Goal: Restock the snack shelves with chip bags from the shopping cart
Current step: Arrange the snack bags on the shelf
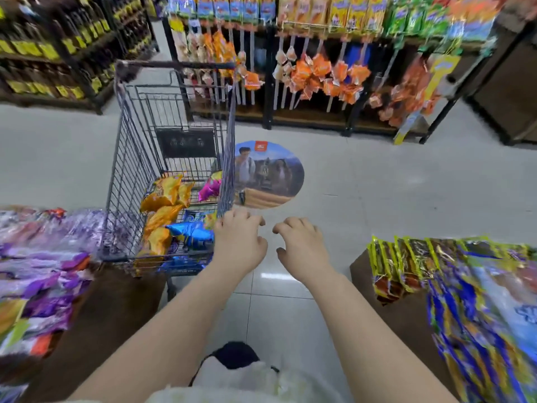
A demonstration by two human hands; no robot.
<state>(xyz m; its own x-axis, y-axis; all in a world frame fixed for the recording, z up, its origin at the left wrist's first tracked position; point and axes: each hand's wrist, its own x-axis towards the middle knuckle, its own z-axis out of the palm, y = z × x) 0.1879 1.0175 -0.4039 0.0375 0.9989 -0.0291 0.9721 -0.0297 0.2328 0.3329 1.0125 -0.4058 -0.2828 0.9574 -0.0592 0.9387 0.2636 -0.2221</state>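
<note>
Down in the wire shopping cart point(130, 170) lie the orange, blue and pink chip bags point(162, 205), my left hand point(238, 242) at its near corner and my right hand point(302, 245) just beside it above the floor point(377, 193), both with fingers point(255, 220) loosely curled, holding nothing.

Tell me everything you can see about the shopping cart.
The shopping cart is a grey metal wire basket with a dark handle bar at its far end, standing upright on the pale tiled floor. In its bottom lie orange chip bags, blue bags and a magenta bag. The left hand hovers by its near right corner; contact is unclear.
</note>
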